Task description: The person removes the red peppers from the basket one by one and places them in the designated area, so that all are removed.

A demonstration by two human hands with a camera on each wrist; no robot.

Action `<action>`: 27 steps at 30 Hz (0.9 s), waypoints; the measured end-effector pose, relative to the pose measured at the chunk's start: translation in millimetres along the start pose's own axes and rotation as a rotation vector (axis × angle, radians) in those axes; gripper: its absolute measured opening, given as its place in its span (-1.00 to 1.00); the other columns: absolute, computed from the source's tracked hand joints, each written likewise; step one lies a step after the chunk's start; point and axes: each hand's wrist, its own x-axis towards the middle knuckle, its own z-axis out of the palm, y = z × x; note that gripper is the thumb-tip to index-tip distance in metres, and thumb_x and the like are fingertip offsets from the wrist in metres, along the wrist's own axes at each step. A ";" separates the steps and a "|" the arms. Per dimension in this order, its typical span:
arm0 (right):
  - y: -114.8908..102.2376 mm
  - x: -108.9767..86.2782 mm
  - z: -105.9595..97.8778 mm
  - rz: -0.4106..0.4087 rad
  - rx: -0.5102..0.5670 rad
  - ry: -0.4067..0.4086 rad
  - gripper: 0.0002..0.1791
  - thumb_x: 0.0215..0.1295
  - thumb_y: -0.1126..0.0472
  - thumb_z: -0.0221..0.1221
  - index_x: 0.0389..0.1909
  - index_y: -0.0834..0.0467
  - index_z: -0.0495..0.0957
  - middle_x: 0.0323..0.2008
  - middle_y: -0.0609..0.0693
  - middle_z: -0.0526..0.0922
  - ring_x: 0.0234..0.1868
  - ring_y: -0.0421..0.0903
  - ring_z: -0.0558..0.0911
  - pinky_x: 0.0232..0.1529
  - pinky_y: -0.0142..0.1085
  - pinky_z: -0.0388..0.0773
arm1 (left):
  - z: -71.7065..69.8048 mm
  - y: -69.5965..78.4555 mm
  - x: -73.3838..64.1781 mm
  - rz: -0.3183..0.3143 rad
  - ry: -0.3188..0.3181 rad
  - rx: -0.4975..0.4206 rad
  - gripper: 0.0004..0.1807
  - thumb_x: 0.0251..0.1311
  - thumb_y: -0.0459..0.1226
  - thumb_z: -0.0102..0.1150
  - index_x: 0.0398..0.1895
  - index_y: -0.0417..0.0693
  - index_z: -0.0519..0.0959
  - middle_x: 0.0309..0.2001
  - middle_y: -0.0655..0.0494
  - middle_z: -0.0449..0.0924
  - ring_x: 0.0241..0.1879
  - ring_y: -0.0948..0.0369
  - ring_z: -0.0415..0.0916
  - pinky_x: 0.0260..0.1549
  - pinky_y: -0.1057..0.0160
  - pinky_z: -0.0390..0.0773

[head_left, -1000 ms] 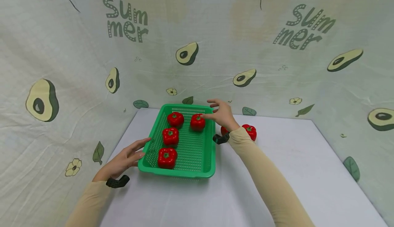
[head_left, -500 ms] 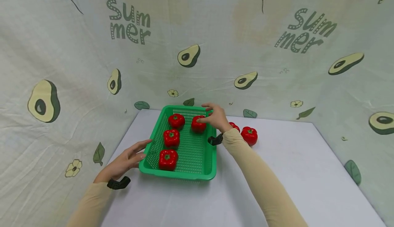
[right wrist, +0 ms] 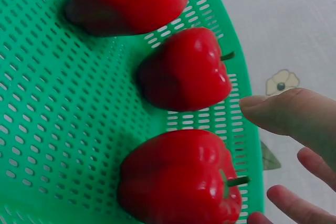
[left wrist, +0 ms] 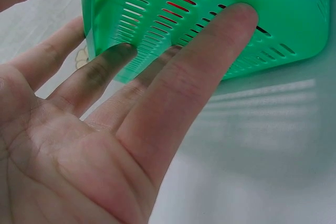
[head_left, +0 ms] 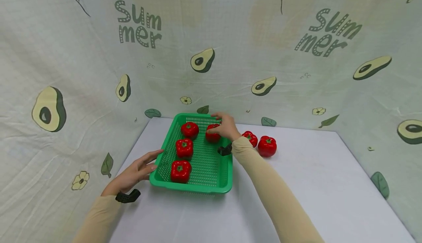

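White and matte, the surface point(head_left: 306, 184) runs back into a corner closed by pale cloth walls point(head_left: 230, 34) printed with avocado halves, leaves and small flowers. The word "Summer" is printed on the cloth 2 times, once far left and once far right, split into "Sum" over "mer".

A green slotted basket point(head_left: 214, 169) sits left of centre with 4 red peppers in it. My left grip point(head_left: 136, 169) lies open, straight fingers point(left wrist: 210, 51) against the basket's near-left wall. My right grip point(head_left: 225, 126) is relaxed and open, fingers over the far-right pepper point(head_left: 212, 136) without closing round it. 2 more peppers point(head_left: 267, 146) stand on the surface just right of the basket.
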 end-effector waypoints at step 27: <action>9.9 15.9 24.7 0.054 -0.248 -0.082 -0.22 -0.03 0.25 0.55 0.29 0.16 0.50 0.18 0.16 0.53 0.22 0.10 0.45 0.17 -0.10 0.45 | 1.6 -0.3 -1.3 0.012 0.002 0.000 -0.41 0.56 -0.29 -0.13 0.57 0.24 0.10 0.53 -0.01 -0.02 0.26 -0.12 0.38 -0.02 -0.11 0.56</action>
